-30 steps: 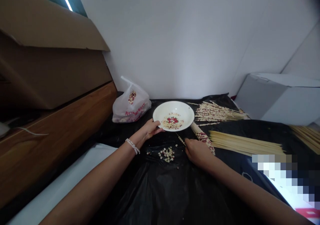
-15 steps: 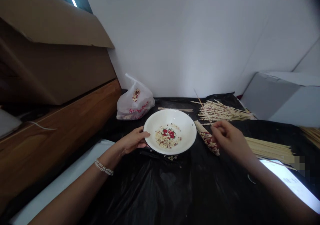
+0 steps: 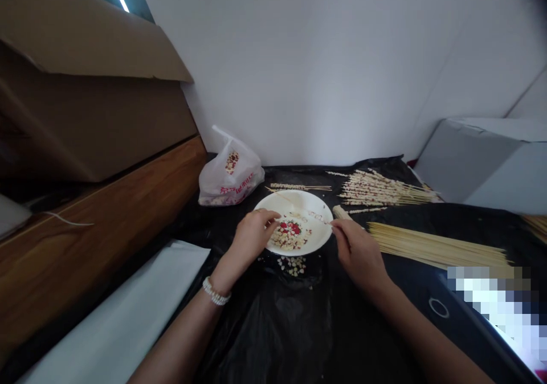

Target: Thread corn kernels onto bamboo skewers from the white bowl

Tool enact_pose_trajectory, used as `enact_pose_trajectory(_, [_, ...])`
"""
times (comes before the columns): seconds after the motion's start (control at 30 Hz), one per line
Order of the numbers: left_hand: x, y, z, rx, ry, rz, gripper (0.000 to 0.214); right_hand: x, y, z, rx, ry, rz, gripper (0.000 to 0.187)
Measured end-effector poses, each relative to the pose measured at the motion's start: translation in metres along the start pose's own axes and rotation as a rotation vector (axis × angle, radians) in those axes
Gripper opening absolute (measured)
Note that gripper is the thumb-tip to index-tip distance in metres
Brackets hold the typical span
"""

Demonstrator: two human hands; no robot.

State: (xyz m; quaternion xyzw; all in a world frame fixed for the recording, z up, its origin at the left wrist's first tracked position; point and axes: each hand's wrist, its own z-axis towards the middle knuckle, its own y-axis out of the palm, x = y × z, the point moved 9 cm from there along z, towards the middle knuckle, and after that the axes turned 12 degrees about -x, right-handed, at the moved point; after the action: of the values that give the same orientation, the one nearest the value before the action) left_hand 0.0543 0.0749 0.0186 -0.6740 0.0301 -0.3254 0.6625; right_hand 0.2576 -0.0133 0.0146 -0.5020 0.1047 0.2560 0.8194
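Note:
My right hand (image 3: pixel 359 252) pinches the lower end of a thin wooden skewer (image 3: pixel 318 217) with pale kernels threaded along its lower part. The bare tip slants up and left across a white bowl (image 3: pixel 273 203). Loose cream and dark-red kernels (image 3: pixel 290 239) lie in the bowl, over a red floral print. My left hand (image 3: pixel 252 236) is above the bowl's left side, thumb and fingers pressed together; whatever is between them is too small to make out. The pale end of a corn cob (image 3: pixel 341 212) shows behind my right hand, which hides the rest.
Threaded skewers (image 3: pixel 376 189) are heaped at the back right, with bare skewers (image 3: pixel 431 244) nearer me. A plastic bag (image 3: pixel 231 184) stands behind the bowl to the left. Spilled kernels (image 3: pixel 293 265) lie before the bowl. Boxes (image 3: pixel 98 116) flank both sides.
My left hand has let go of the bowl's rim and moved over its inside. My right hand has come left with the skewer, which now lies across the bowl.

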Motion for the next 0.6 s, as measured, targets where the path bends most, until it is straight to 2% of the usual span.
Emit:
enact_pose_trajectory(0.07, [0.009, 0.020, 0.011, -0.180, 0.004, 0.050, 0.023, -0.002, 0.001, -0.001, 0.010, -0.013, -0.010, 0.025])
enact_pose_trajectory(0.13, [0.010, 0.034, 0.018, -0.287, -0.016, 0.092, 0.020, -0.004, 0.002, -0.003, 0.016, -0.026, -0.018, 0.025])
enact_pose_trajectory(0.3, [0.006, 0.048, 0.028, -0.403, -0.036, 0.112, 0.017, -0.006, 0.003, -0.005, 0.038, -0.049, -0.012, 0.023])
enact_pose_trajectory(0.47, [0.009, 0.056, 0.038, -0.427, -0.022, 0.106, 0.010, -0.005, 0.004, -0.004, 0.029, -0.054, 0.026, 0.022])
enact_pose_trajectory(0.6, [0.000, 0.049, 0.038, -0.303, -0.063, 0.134, 0.009, -0.001, 0.003, -0.002, 0.017, -0.029, 0.027, 0.023])
